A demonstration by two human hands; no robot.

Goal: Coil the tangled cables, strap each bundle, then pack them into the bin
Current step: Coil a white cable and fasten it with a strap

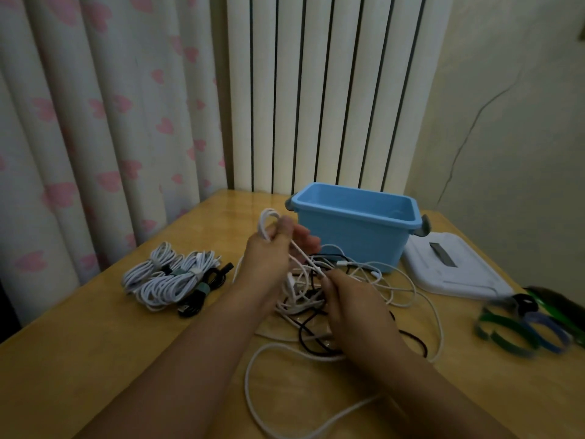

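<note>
Several strapped bundles are laid at the left of the counter. A small white coil is gripped by the left hand, its strand pinched by the right hand. The tangle remains; nothing is seen inside the bin.

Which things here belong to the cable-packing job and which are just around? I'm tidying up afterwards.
Job: tangled cables, strapped bundles, straps, blue bin, bin lid, left hand, right hand.

Just around: table, curtain, radiator.
</note>
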